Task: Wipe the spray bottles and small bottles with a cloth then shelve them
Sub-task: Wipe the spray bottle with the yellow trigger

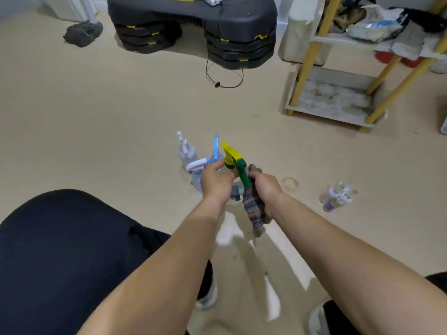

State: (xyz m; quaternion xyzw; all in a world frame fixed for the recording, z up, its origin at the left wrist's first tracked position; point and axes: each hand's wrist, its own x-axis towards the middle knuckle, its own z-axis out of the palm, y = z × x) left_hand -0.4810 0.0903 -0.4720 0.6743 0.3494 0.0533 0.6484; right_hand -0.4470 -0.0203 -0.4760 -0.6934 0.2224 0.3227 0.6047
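My left hand (215, 182) grips a spray bottle by the neck under its yellow and green spray head (233, 158). My right hand (264, 192) holds a striped, multicoloured cloth (252, 206) pressed against the bottle's right side; the bottle body is mostly hidden behind both hands. Just behind on the floor stand a clear spray bottle with a white head (185, 151) and one with a blue trigger (216, 147); a white-headed one (197, 165) sits beside my left hand. Several small bottles (336, 195) are grouped on the floor to the right.
A white shelf unit with yellow legs (331, 102) stands at the back right, its dirty bottom tray bare and its upper tier holding bags and cloths. A black stacked step platform (193, 25) with a loose cord sits at the back. My knees frame the lower view.
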